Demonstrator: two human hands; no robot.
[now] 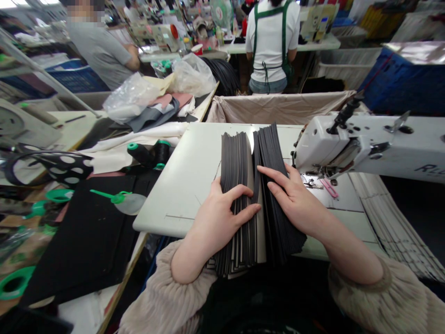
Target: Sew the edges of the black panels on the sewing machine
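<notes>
Two bundles of flat strips stand on edge side by side on the pale sewing table (177, 185). My left hand (217, 218) is wrapped over the dark grey bundle (234, 157), its thumb and forefinger reaching to the bundle's right side. Against the black bundle (271, 148) my right hand (301, 199) is closed, with fingertips over its top edges. A narrow gap parts the bundles at the far end, and one black strip leans in it. Right of my right hand is the sewing machine head (323, 144), with a small pink tool (329, 188) near its needle area.
Black thread spools (162, 153), a clear bottle with green nozzle (130, 202) and dark sheets (83, 232) lie left. A cloth-lined bin (278, 109) is behind the table. Strung pale strips (399, 227) hang at right. Two people (273, 41) work beyond.
</notes>
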